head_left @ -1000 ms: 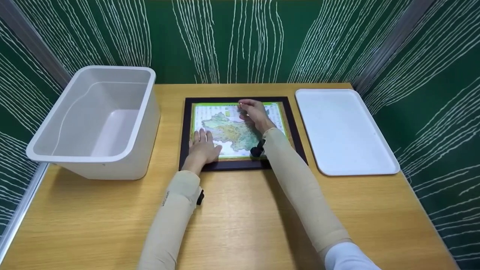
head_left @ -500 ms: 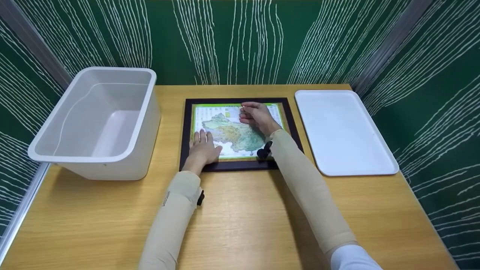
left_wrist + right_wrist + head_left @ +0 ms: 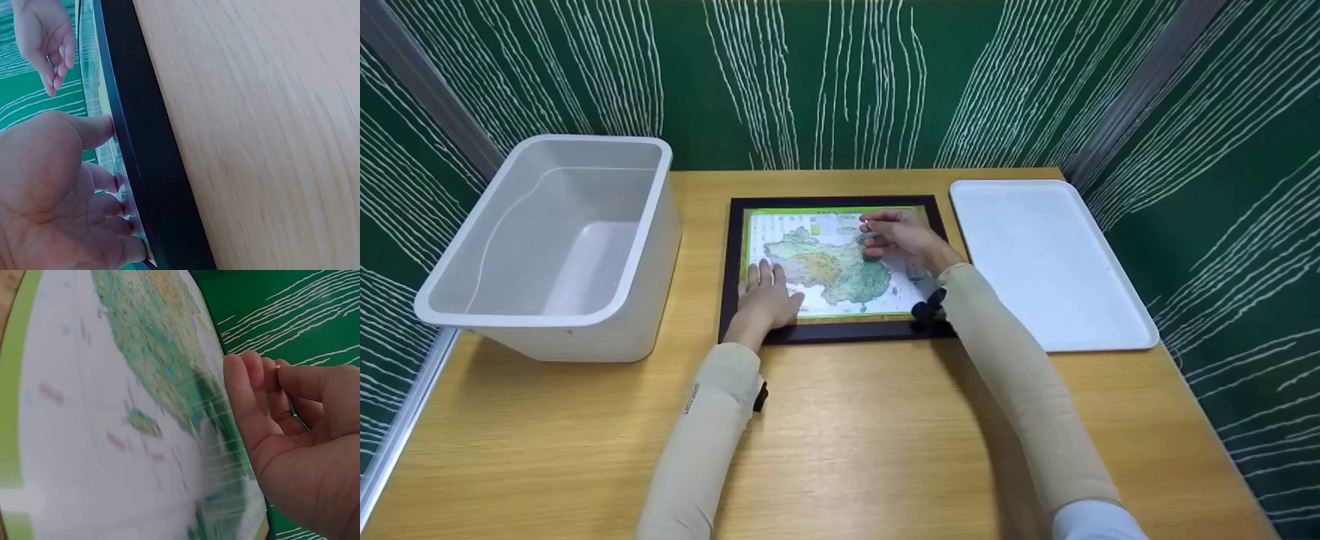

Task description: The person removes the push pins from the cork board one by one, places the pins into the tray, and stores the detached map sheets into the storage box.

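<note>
A map (image 3: 810, 259) with a bright green edge lies flat inside a dark frame (image 3: 840, 330) on the table. My left hand (image 3: 765, 304) rests on the map's near left corner, fingers spread; in the left wrist view its fingertips (image 3: 107, 126) touch the surface beside the frame's black edge. Above the map's upper right part is my right hand (image 3: 904, 234), thumb and index finger pinched together. Between them shows a tiny white-tipped thing (image 3: 278, 367), too small to tell its kind. The right wrist view has the hand raised off the map.
A deep white plastic bin (image 3: 649, 247) stands at the left. To the right of the frame lies a white tray (image 3: 1046, 270). Green walls (image 3: 870, 82) with white streaks close off the back and sides of the wooden table (image 3: 840, 435).
My right hand has moved to the right over the map and slightly nearer, fingers still pinched. The left hand has stayed in place on the near left corner.
</note>
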